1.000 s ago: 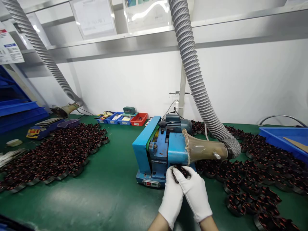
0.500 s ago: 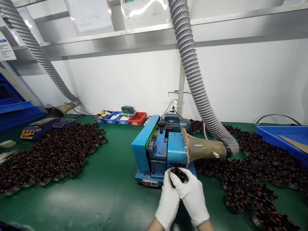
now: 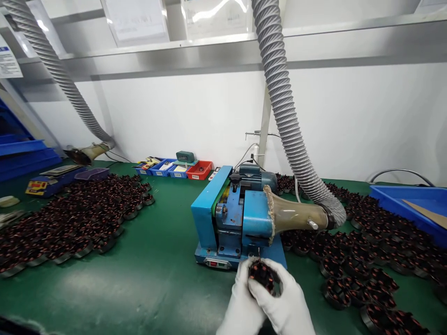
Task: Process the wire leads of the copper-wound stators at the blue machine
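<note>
Both my hands wear white gloves and hold one motor stator [image 3: 261,275], a round dark ring with copper windings inside. My left hand [image 3: 242,298] wraps its left side. My right hand [image 3: 284,298] grips it from the right, thumb across the near edge. The stator is tilted with its open face toward me, just in front of a blue belt-driven machine [image 3: 228,218]. A small gap separates it from the slot under the machine's blue guard [image 3: 257,216]. A thin wire end seems to stick up from its top.
A translucent funnel [image 3: 296,214] joins the guard to a grey ribbed hose [image 3: 279,88]. Many stators [image 3: 80,214] cover the green table at left, and more stators [image 3: 370,246] spread at right. Small bins, one red [image 3: 199,170], stand by the wall; a blue tray [image 3: 412,200] lies far right.
My hands have drawn the stator back from the machine's slot, toward me and slightly down. Its face is tipped more toward me. The view has shifted slightly.
</note>
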A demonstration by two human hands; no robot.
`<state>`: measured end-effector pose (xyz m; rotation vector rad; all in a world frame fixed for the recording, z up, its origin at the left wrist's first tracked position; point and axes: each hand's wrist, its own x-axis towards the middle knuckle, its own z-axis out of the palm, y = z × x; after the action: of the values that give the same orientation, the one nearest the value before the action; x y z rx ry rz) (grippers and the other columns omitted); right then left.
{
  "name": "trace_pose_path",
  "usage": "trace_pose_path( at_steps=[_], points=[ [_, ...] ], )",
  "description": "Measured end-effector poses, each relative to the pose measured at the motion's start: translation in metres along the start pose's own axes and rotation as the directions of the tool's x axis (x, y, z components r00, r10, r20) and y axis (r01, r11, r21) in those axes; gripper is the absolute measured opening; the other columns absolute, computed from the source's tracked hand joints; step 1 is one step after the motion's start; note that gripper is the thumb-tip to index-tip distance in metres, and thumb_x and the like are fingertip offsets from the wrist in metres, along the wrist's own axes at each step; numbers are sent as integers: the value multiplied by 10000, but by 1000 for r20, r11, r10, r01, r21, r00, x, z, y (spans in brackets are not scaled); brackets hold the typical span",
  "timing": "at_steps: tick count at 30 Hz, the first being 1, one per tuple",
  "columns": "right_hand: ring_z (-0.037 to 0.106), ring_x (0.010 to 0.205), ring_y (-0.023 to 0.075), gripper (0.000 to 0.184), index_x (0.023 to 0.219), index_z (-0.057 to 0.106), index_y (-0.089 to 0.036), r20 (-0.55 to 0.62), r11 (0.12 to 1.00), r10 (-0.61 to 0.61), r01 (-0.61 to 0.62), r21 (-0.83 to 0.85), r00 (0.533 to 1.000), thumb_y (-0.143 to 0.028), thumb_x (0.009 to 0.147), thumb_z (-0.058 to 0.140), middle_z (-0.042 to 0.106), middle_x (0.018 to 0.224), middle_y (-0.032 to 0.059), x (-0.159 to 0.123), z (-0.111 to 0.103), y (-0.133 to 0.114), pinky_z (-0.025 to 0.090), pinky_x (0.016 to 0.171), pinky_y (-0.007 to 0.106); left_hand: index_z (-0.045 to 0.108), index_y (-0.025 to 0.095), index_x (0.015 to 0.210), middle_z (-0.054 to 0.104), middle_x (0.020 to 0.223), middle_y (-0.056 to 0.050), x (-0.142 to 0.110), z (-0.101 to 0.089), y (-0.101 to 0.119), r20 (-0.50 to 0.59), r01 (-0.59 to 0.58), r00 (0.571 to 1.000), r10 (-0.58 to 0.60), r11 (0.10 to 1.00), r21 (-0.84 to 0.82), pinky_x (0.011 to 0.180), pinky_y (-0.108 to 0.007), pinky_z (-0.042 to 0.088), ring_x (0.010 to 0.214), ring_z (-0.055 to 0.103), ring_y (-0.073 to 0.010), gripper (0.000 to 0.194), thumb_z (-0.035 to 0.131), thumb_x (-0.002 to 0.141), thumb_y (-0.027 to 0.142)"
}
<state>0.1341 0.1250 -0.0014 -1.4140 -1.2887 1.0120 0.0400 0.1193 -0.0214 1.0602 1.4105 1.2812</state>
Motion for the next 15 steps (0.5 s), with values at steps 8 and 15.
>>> trace_pose_path(
  at_steps=[8, 15],
  points=[
    [649, 946, 248, 467, 968, 695, -221, 270, 874, 161, -264, 407, 949, -592, 684, 669, 711, 999, 85, -28, -27, 18, 515, 829, 334, 621, 234, 992, 601, 1133, -74, -18, -26, 6, 11, -223, 975, 224, 964, 144, 957, -371, 435, 1063, 569, -282, 611, 759, 406, 132],
    [354, 351, 41, 380, 574, 559, -170, 527, 564, 110, -489, 665, 843, -492, 715, 703, 435, 457, -68, -22, -35, -6, 305, 334, 146, 537, 254, 987, 629, 692, 35, -25, -30, 2, 174, 125, 977, -119, 992, -26, 540, -247, 480, 601, 595, -167, 655, 784, 391, 137]
  ],
)
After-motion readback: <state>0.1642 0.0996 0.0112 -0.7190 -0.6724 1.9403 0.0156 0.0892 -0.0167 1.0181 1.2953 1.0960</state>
